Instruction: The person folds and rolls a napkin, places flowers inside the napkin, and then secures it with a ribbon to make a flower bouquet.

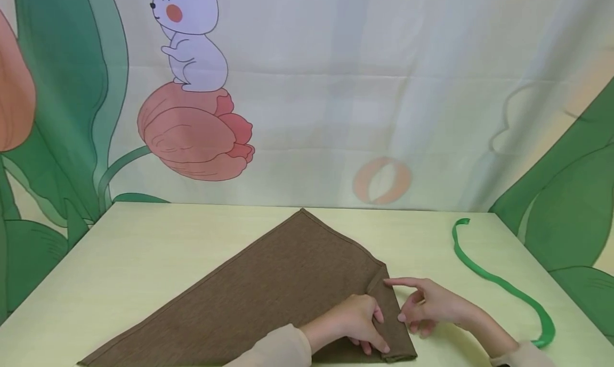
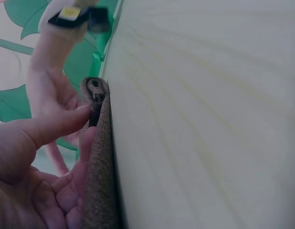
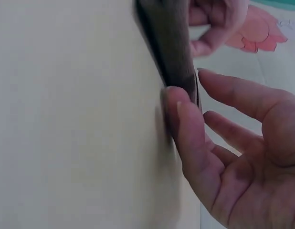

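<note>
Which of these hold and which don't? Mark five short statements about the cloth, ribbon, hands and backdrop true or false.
1. The brown cloth lies on the pale table. True.
2. In the head view, the ribbon lies left of the cloth. False: the green ribbon lies to its right.
3. The left hand touches the cloth. True.
4. The right hand grips the ribbon. False: the right hand is at the cloth's folded edge.
5. The backdrop is plain. False: the backdrop shows a rabbit.

No text is legible: the yellow label [image 2: 69,13] on the black wrist device [image 2: 97,20] is blurred, and the lettering [image 3: 287,23] on the backdrop [image 1: 297,122] too faint.
</note>
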The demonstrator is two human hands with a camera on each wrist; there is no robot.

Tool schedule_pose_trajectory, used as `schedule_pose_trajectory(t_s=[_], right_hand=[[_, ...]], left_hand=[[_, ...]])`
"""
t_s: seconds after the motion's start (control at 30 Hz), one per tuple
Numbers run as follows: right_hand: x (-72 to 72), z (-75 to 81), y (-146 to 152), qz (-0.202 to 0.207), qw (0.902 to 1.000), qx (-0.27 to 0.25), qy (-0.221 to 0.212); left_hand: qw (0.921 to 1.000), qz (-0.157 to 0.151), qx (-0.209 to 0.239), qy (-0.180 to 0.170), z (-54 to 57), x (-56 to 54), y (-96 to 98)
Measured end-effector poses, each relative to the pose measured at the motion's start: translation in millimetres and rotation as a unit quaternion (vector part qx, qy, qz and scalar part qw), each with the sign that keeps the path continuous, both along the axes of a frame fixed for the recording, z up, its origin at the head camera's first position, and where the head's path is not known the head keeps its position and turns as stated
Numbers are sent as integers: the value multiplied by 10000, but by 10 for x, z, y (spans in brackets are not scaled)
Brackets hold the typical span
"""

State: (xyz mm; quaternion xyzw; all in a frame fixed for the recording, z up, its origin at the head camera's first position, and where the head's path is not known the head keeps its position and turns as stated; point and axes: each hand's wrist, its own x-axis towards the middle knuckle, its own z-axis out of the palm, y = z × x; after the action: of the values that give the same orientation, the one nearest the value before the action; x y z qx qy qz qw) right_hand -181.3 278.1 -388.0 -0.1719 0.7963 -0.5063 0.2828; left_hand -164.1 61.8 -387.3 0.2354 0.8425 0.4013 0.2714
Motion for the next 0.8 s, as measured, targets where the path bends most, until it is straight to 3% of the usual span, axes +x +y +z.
schedule_pose_trajectory(t_s=[0.17, 0.5, 0.8], right_hand=[[176, -16, -41, 122, 9998, -128, 22], [236, 44, -147, -11, 9984, -554, 61], [277, 156, -373, 303, 9947, -670, 723]], left_hand=[[10000, -13, 7, -19, 11, -13, -34], [9982, 130, 331, -491, 12, -4, -52], [9962, 156, 553, -651, 42, 18, -163]])
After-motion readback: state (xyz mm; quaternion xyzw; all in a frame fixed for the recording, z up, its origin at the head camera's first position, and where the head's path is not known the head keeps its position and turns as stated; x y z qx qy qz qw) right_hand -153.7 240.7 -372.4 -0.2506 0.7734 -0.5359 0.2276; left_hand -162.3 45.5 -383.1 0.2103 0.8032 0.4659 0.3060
